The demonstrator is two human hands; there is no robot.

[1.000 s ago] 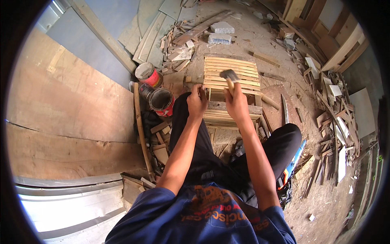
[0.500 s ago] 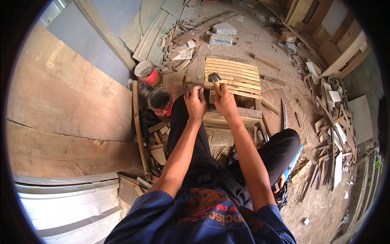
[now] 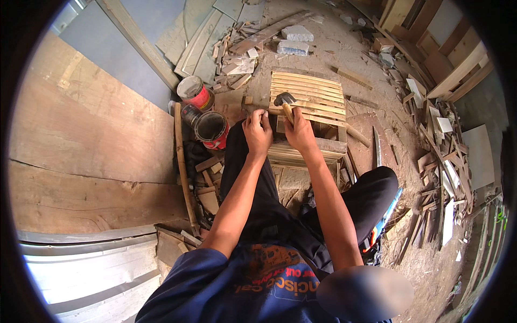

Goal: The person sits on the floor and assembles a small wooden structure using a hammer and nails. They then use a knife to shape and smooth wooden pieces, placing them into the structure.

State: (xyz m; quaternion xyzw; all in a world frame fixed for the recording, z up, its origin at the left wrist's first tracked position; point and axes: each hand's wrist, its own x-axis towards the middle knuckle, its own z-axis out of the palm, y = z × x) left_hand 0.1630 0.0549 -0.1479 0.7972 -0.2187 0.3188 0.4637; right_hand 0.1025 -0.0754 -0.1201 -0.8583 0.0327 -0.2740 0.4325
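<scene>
A slatted wooden crate [image 3: 309, 92] stands on the ground in front of my knees, with a gap between its upper slats and near rail. My right hand [image 3: 300, 131] is closed around the wooden handle of a hammer [image 3: 288, 112], whose dark head is just above the slats near the crate's left side. Beside it, at the left end of a slat, my left hand [image 3: 257, 132] has its thumb and fingers pressed together. Whatever lies between those fingertips is too small to make out.
Two red paint cans [image 3: 211, 129] stand left of my knee, near a long wooden stick [image 3: 184, 172]. A saw blade [image 3: 376, 148] lies right of the crate. Scrap wood [image 3: 439, 167] is heaped along the right side. Two pale blocks [image 3: 293, 48] sit beyond the crate.
The hammer head has turned and shifted slightly over the slats. My left hand stays at the crate's left side, almost unmoved.
</scene>
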